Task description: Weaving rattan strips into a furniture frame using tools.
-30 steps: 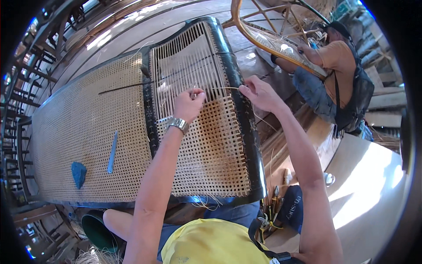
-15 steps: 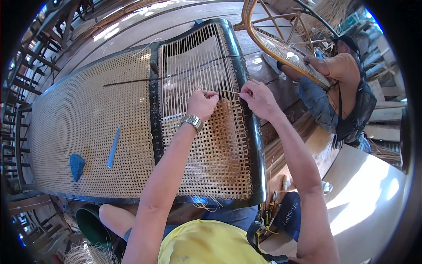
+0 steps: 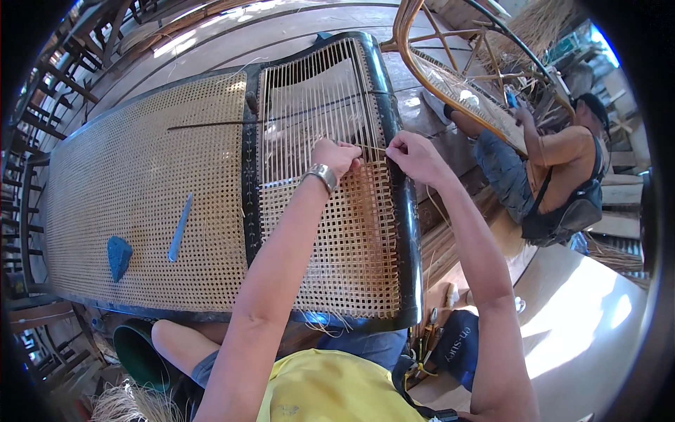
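Note:
A dark-framed panel with a half-woven cane seat (image 3: 327, 239) lies in front of me. Its near part is woven in an open grid, while parallel cane strands stretch across the far part. My left hand (image 3: 337, 156), wearing a metal watch, is closed with pinched fingers at the edge of the weave. Close to the frame's right rail, my right hand (image 3: 413, 156) pinches a thin cane strand (image 3: 374, 148) that runs toward the left hand. A long dark rod (image 3: 211, 126) passes through the stretched strands and over the finished panel on the left.
On the finished cane panel (image 3: 140, 183) lie a blue pointed tool (image 3: 181, 228) and a blue lump (image 3: 119, 258). A co-worker (image 3: 562, 165) sits at the right beside a curved rattan frame (image 3: 450, 95). Hand tools (image 3: 429, 337) and a dark green bucket (image 3: 140, 355) are near my legs.
My left hand has shifted right, closer to the right hand, and less of the strand shows between them. The co-worker has moved to the right and raised an arm.

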Demonstrator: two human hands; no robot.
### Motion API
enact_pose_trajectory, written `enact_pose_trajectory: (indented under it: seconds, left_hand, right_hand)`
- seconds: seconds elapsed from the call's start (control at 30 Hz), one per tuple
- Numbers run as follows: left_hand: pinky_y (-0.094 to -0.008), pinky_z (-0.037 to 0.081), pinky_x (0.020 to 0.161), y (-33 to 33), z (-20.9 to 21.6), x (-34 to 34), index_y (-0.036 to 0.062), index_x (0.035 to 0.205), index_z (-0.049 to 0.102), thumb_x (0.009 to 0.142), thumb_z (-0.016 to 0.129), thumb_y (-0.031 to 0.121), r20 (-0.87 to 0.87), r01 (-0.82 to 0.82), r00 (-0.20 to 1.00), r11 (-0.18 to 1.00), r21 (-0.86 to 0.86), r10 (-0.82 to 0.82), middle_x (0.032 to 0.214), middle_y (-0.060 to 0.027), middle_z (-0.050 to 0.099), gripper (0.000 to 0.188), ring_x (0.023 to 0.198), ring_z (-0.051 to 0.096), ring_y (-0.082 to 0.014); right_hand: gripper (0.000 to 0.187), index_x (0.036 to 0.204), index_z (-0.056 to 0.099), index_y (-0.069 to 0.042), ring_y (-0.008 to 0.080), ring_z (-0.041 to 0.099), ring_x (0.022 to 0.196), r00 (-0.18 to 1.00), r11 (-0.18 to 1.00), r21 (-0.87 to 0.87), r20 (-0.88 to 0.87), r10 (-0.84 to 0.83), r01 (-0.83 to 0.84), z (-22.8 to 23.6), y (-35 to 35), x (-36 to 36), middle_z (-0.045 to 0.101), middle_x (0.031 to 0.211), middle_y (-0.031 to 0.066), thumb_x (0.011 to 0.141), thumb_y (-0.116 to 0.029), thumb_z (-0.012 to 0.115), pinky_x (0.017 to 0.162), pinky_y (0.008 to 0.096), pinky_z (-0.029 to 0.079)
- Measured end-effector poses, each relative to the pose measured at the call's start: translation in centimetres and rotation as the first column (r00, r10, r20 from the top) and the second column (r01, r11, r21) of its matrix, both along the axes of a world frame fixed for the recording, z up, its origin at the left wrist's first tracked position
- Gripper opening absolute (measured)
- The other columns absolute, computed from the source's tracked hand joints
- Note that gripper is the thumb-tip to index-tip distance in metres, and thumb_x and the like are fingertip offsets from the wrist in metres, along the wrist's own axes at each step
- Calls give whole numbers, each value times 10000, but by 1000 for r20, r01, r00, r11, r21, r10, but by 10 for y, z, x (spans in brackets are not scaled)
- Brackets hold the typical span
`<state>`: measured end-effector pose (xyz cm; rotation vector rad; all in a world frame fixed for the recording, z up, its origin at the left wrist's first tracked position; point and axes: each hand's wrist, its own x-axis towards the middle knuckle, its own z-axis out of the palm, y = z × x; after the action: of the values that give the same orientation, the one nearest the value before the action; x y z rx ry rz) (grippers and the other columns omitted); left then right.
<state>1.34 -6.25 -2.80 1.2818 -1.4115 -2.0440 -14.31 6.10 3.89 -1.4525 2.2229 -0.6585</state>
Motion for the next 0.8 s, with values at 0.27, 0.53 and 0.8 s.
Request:
enact_pose_trajectory:
  seconds: [0.27,0.53,0.8]
  left_hand:
    - [-248,270,401,-9,-7,15,68,809,701,900,757,176,-102,95,992,952,291,-68,662,-10,651,152,430,423,-62]
    - [-272,506,497,7,14,19,21,886,733,889,706,168,217,121,974,962,-245,-67,754,-76,743,150,543,662,-111]
    - [-292,424,453,-7,0,17,29,833,722,888,717,167,9,15,1000,996,84,-16,718,-74,722,149,475,576,-112]
  right_hand:
    - [214,935,665,20,235,646,801,998,995,76,-5,69,-68,6,-2,-10,676,844,134,909,-192,681,753,362,510]
    - [223,921,679,7,255,671,805,999,999,26,-1,45,-44,7,-14,-5,694,861,145,869,-203,735,762,364,529]
    - [190,899,675,12,268,677,797,995,997,-4,-62,73,-73,5,-9,-5,695,848,153,861,-169,719,748,369,533]
